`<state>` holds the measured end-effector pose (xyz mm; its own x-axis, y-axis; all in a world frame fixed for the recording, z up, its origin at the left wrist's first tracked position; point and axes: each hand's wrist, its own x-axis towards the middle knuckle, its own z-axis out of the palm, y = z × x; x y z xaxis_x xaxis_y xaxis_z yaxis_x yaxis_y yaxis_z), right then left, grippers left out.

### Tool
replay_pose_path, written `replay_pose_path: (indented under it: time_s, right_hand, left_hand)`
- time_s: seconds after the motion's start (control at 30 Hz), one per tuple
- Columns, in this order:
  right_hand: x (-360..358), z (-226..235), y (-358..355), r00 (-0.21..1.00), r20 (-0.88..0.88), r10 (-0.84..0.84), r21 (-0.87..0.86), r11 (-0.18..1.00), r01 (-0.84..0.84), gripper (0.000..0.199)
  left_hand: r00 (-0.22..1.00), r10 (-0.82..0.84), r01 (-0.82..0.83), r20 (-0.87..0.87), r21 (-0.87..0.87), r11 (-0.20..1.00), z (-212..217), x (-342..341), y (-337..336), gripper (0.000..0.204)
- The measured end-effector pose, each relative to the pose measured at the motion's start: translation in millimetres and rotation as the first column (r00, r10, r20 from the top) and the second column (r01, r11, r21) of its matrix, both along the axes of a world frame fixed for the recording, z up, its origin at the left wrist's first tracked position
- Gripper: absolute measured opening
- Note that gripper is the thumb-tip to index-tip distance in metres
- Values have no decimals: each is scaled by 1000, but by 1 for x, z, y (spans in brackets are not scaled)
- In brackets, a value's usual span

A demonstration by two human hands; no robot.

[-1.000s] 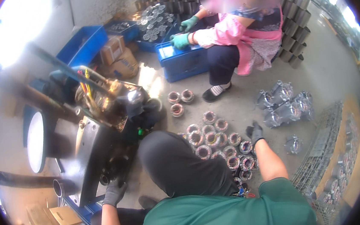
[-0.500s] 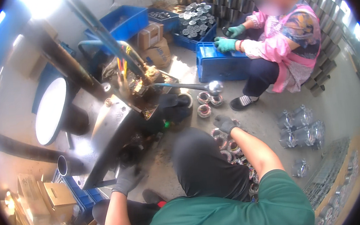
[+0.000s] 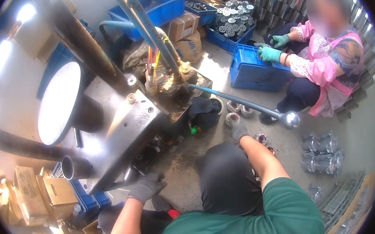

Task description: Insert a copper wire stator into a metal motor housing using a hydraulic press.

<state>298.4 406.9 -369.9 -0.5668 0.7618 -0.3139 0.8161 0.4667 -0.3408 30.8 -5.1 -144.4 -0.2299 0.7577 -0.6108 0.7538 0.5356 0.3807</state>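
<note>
My right hand (image 3: 239, 130), in a dark grey glove, reaches forward to the floor, its fingers on the near edge of a ring-shaped motor stator (image 3: 232, 119). Two similar stators (image 3: 246, 110) stand just beyond it. More stators (image 3: 261, 137) lie to the right of my wrist, partly hidden by my forearm. My left hand (image 3: 147, 187), gloved alike, is low beside the front edge of the metal machine table (image 3: 128, 133). Its fingers stretch to the right, with nothing visible in them. A short shiny cylinder (image 3: 133, 171) is just beyond that hand.
A blue lever with a ball end (image 3: 290, 120) juts out above the floor. At the back right a co-worker in pink sits with green-gloved hands on a blue crate (image 3: 255, 73). Clear-wrapped metal parts (image 3: 318, 154) stand to the right; cardboard boxes (image 3: 60, 189) are at the left.
My right hand has moved left and forward to the single nearer stator. My left hand has come slightly right. The whole view has shifted, with the ball-ended lever now appearing farther right and lower.
</note>
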Motion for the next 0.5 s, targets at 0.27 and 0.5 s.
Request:
replay_pose_path:
  time_s: [0.27,0.5]
  right_hand:
    - [-32,-13,8,986,-29,-162,-158,975,156,89]
    - [49,-127,110,947,318,52,-74,997,-30,87]
  left_hand:
    - [1000,3,-3,10,-38,999,7,-5,7,47]
    - [989,-55,41,138,100,994,-13,6,36,49]
